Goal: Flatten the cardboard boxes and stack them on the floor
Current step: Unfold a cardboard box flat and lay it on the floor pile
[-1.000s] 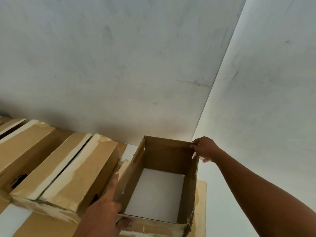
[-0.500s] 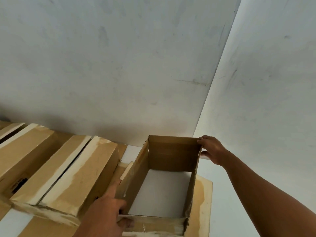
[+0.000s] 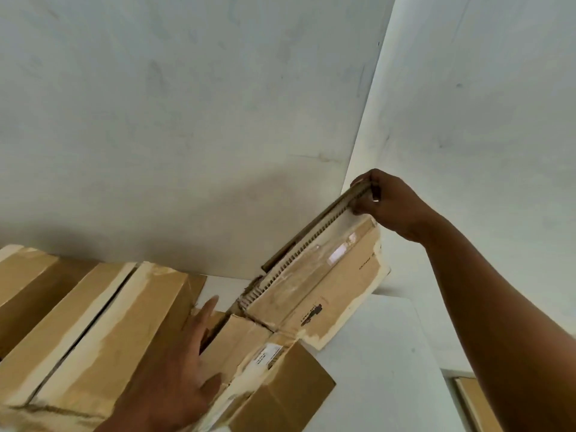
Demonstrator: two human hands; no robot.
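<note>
Fingers (image 3: 366,179) of my right hand (image 3: 391,204) pinch the top edge of the collapsed cardboard box (image 3: 314,291), tilted near the wall corner. My left hand (image 3: 177,375), fingers straight, lies flat on its lower flap, just beside the taped boxes (image 3: 93,322).

A person's right hand (image 3: 386,204) pinched the raised far corner of a nearly flattened cardboard box (image 3: 314,288), its taped panel tilted up toward the white wall (image 3: 187,120). The left hand (image 3: 184,363) lay with straight fingers on the box's lower part, just beside closed taped boxes (image 3: 103,325).
</note>
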